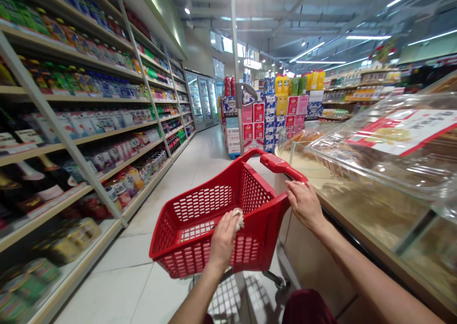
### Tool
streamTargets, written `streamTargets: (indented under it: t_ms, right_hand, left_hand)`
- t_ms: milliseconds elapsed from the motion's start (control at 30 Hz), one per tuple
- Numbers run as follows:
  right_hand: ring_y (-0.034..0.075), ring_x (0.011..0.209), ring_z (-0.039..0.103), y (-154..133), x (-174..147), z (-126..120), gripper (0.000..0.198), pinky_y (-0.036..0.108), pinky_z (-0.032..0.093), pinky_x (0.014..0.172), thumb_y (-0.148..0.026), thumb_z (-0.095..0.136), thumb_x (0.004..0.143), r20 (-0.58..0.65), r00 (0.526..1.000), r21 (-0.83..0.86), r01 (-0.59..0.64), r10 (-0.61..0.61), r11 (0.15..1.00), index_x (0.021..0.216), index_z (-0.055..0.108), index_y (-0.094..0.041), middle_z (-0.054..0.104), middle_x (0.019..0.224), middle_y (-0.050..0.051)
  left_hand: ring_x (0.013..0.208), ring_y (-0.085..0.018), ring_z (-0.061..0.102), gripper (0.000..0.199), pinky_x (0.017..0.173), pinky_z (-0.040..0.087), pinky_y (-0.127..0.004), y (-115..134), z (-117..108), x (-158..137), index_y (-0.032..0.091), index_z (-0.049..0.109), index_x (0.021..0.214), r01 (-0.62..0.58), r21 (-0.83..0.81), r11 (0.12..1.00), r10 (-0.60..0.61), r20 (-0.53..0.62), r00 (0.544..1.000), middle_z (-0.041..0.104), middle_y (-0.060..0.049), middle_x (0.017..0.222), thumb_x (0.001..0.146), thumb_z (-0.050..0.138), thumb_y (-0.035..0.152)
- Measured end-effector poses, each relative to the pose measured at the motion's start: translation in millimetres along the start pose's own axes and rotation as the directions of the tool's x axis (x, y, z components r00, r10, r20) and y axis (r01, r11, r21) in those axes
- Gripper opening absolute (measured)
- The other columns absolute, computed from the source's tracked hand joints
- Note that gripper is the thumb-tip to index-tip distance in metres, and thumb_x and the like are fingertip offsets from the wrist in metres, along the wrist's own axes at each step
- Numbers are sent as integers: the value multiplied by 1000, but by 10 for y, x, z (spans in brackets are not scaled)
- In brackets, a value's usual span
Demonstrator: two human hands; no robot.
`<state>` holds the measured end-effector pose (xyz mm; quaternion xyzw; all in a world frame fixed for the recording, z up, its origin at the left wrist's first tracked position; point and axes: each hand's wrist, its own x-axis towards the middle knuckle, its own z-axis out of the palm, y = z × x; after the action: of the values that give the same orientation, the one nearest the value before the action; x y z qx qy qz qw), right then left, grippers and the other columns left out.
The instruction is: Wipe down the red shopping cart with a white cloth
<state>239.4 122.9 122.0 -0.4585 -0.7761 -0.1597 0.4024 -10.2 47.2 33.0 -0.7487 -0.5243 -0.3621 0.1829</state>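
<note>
A red plastic shopping cart (203, 209) stands crosswise in front of me, its basket walls full of square holes. My left hand (224, 240) is closed on a crumpled whitish cloth (237, 219) and rests at the near side rim of the basket; whether it is cloth or tissue is hard to tell. My right hand (303, 202) is wrapped around the red frame just below one end of the cart's handle (280, 166). The basket floor that shows has nothing lying on it, though my left hand and the near wall hide part of it.
Shelves (89, 133) of bottles and cans line the left. Close on the right, a counter (357, 209) carries clear plastic food boxes (385, 133). Beyond the cart, stacked drink cartons (255, 124) surround a grey pole (235, 47). Tiled floor (124, 271) runs along the shelves toward glass-door coolers (203, 95).
</note>
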Motion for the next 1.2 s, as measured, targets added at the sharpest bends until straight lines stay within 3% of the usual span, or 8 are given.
streamTargets:
  t_ms: [233,300,467,700,900,1000,1100,1200]
  right_hand:
    - [21,102,50,-472,-153,192,28,45,17,98,-23,36,84,148,970,9,195,-194,981,102,57,-21,63,102,3]
    - [20,104,50,-453,-159,192,26,45,15,98,-23,37,84,156,966,11,206,-205,979,100,59,-22,62,104,2]
    - [22,108,46,-418,-163,213,26,46,15,98,-25,39,84,143,973,-8,183,-180,983,101,59,-22,61,107,3]
    - [22,109,45,-632,-227,357,27,46,16,99,-24,41,83,158,959,-3,238,-234,971,104,57,-22,60,109,3]
    - [23,108,46,-629,-197,362,27,47,16,98,-24,41,82,154,967,2,203,-201,979,102,59,-21,60,108,3]
    - [24,108,46,-772,-229,411,27,49,14,99,-25,40,83,154,972,17,178,-179,984,101,59,-20,61,107,5]
    - [22,108,46,-870,-270,457,28,46,16,99,-25,38,84,186,955,66,223,-231,973,103,58,-21,61,108,4]
    - [20,109,46,-857,-280,474,29,44,19,98,-23,37,84,201,942,80,258,-269,963,106,56,-22,60,109,2]
  left_hand:
    - [119,-19,36,44,96,39,-38,302,123,265,15,42,119,-47,0,999,47,13,999,46,-10,125,77,33,3]
    - [117,-18,38,43,95,41,-36,204,92,186,13,43,118,-52,35,998,51,12,999,47,-11,123,77,33,3]
    - [116,-19,39,42,93,41,-37,-388,-205,-377,17,41,119,18,165,986,-10,-48,999,49,-10,120,79,35,6]
    - [118,-20,37,46,94,40,-40,-249,-90,-273,18,39,121,45,141,989,-44,-6,999,47,-9,124,78,31,3]
    - [115,-22,41,44,92,40,-43,-860,-481,-797,21,42,119,146,263,954,-114,-134,984,51,-9,119,79,34,8]
    - [115,-21,41,42,93,40,-44,-828,-500,-797,20,43,118,162,293,942,-127,-135,983,51,-8,118,79,34,8]
    - [116,-19,39,43,95,38,-41,-688,-422,-668,19,44,117,66,259,963,-57,-45,997,50,-7,120,79,31,5]
    - [115,-19,41,40,94,40,-39,-817,-508,-766,19,45,116,72,277,958,-65,-35,997,51,-8,119,79,33,7]
